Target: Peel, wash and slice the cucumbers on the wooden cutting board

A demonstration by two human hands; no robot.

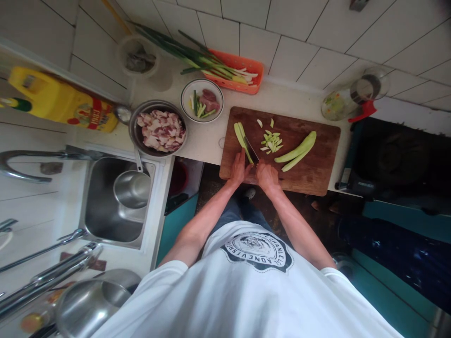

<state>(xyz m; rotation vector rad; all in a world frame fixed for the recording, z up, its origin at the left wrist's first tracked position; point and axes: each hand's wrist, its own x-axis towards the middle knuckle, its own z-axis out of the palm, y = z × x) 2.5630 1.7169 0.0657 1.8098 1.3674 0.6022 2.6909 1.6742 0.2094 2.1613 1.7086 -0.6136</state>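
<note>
Slices of pale green peeled vegetable (271, 141) lie cut on the brown wooden board (317, 173); left hand (238, 170) presses a strip (241, 135), right hand (267, 176) grips the knife (251, 150), two long pieces (296, 152) uncut.

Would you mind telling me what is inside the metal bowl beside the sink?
The metal bowl is filled with pink and white raw meat pieces. They cover the bottom, so anything beneath them cannot be seen.

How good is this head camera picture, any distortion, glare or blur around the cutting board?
Head view: strong wide-angle distortion bends the wall tiles and the sink edges. Daylight falls evenly on the cutting board, where the left hand, right hand and knife look fairly sharp. Bright glare washes out the upper left wall; the right side by the stove is dark; the corners blur.
</note>
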